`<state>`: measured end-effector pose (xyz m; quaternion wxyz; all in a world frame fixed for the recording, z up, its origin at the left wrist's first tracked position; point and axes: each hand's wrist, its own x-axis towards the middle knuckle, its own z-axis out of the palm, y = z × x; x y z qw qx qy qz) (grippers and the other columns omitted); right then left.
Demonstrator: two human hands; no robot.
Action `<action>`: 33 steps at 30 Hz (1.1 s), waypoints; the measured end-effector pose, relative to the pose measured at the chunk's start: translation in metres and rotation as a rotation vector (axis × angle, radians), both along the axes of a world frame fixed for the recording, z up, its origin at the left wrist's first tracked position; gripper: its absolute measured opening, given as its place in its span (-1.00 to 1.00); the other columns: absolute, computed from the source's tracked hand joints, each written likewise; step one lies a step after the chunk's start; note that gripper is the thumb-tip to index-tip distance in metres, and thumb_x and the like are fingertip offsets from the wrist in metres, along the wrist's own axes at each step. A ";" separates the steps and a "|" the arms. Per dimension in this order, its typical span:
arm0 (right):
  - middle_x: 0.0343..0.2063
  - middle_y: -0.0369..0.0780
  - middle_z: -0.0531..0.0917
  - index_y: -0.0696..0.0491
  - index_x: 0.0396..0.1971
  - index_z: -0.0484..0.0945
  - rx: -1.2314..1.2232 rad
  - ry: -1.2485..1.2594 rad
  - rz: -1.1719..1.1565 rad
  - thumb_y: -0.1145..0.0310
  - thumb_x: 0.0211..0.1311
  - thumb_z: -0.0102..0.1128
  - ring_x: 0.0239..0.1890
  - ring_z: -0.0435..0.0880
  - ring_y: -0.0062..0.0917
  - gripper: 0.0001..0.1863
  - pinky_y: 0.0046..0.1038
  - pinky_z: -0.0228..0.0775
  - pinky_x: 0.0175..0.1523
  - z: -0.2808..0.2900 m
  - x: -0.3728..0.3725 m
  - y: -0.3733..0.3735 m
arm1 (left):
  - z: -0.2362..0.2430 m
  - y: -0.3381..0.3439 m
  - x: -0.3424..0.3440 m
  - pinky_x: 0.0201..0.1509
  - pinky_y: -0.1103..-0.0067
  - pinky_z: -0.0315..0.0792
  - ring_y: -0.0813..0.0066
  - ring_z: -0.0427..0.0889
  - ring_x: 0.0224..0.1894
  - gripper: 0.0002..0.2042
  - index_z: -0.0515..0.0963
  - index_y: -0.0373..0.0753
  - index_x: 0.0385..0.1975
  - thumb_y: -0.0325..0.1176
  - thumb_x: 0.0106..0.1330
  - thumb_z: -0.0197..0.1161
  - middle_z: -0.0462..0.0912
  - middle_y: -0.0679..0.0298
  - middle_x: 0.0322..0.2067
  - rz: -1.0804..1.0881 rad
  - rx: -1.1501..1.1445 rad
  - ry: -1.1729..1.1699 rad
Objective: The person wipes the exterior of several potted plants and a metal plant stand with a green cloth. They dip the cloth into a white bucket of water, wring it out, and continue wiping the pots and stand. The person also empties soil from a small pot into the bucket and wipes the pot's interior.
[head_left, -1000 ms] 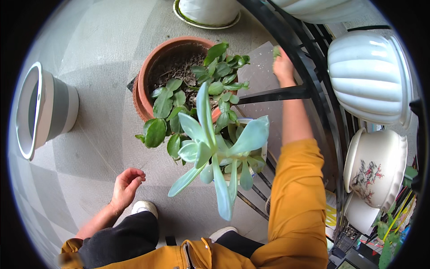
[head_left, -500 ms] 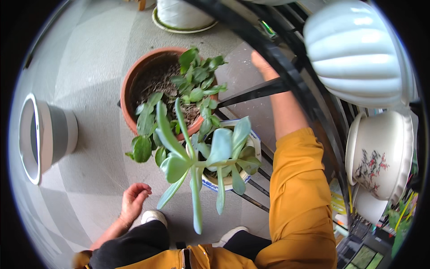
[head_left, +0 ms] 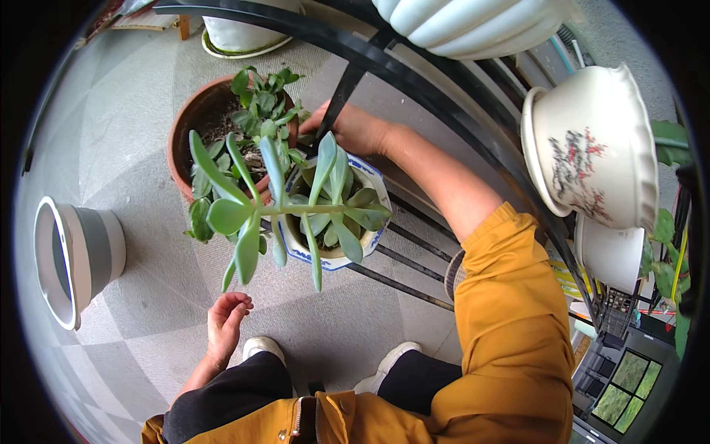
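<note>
My left hand (head_left: 228, 318) hangs below the long-leaved succulent (head_left: 250, 214), its fingers curled with nothing visible in them. The succulent stands in a blue-and-white pot (head_left: 342, 260) on black metal bars. My right hand (head_left: 347, 126) reaches past these to the right side of the terracotta pot (head_left: 180, 152) with small-leaved plants. Its bent fingers are partly behind a black bar (head_left: 342, 92) and leaves, so what they grip is hidden.
A grey-and-white bucket (head_left: 100, 248) stands on the checked floor at left, a white pot (head_left: 240, 33) at the top. A curved black stand holds a ribbed white pot (head_left: 470, 22), a painted pot (head_left: 592, 155) and a smaller pot (head_left: 610, 248) at right.
My right hand has moved down and leftward toward the terracotta pot. The view has shifted, and the succulent's long leaves now lie more sideways. My left hand stays low, fingers curled.
</note>
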<state>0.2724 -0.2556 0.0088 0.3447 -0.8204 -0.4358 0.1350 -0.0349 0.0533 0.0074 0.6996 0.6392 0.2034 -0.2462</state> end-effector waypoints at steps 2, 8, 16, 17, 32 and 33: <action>-0.19 -0.11 0.53 -0.02 -0.23 0.59 -0.053 -0.045 -0.009 0.55 -0.05 0.09 -0.12 0.51 -0.24 -0.68 -0.37 0.38 -0.01 0.009 -0.010 -0.010 | 0.003 0.003 -0.002 -0.15 0.62 0.40 0.56 0.53 -0.26 -0.89 0.47 -0.34 -0.26 -0.54 0.26 0.05 0.56 0.30 -0.34 0.033 -0.013 -0.022; -0.25 -0.14 0.59 0.13 -0.18 0.52 -0.327 0.300 -0.283 0.73 -0.19 -0.18 -0.11 0.52 -0.39 -0.52 -0.45 0.33 0.05 0.055 0.011 -0.053 | 0.006 0.016 -0.005 -0.16 0.63 0.41 0.55 0.54 -0.27 -0.89 0.48 -0.34 -0.27 -0.55 0.25 0.06 0.56 0.29 -0.34 0.074 -0.022 -0.029; -0.24 -0.23 0.54 -0.04 -0.28 0.58 -0.052 -0.241 -0.223 0.61 -0.15 -0.01 -0.07 0.43 -0.28 -0.62 -0.34 0.25 0.06 -0.010 0.018 0.003 | 0.001 0.013 0.001 -0.16 0.62 0.39 0.56 0.52 -0.28 -0.89 0.49 -0.33 -0.27 -0.54 0.25 0.07 0.57 0.29 -0.35 0.082 0.003 -0.043; -0.26 -0.27 0.55 -0.05 -0.35 0.59 -0.174 -0.135 -0.325 0.60 -0.13 -0.04 -0.07 0.41 -0.29 -0.66 -0.37 0.21 0.10 -0.012 0.007 -0.008 | 0.000 0.014 0.001 -0.15 0.62 0.39 0.56 0.52 -0.26 -0.90 0.49 -0.33 -0.28 -0.53 0.24 0.07 0.57 0.29 -0.36 0.069 -0.007 -0.023; -0.33 -0.23 0.57 -0.01 -0.50 0.60 -0.335 -0.026 -1.423 0.60 -0.11 0.06 -0.17 0.43 -0.22 -0.79 -0.31 0.30 -0.04 0.025 -0.260 -0.072 | -0.007 -0.035 0.023 -0.13 0.64 0.38 0.57 0.52 -0.24 -0.88 0.49 -0.30 -0.25 -0.50 0.25 0.07 0.57 0.32 -0.31 -0.242 -0.190 -0.116; -0.33 -0.17 0.57 0.01 -0.45 0.60 -0.306 0.076 -1.352 0.60 -0.08 0.05 -0.16 0.47 -0.22 -0.79 -0.29 0.34 -0.07 0.033 -0.274 -0.062 | -0.006 -0.040 0.022 -0.13 0.64 0.37 0.58 0.52 -0.24 -0.88 0.49 -0.29 -0.25 -0.49 0.25 0.07 0.56 0.33 -0.31 -0.276 -0.189 -0.122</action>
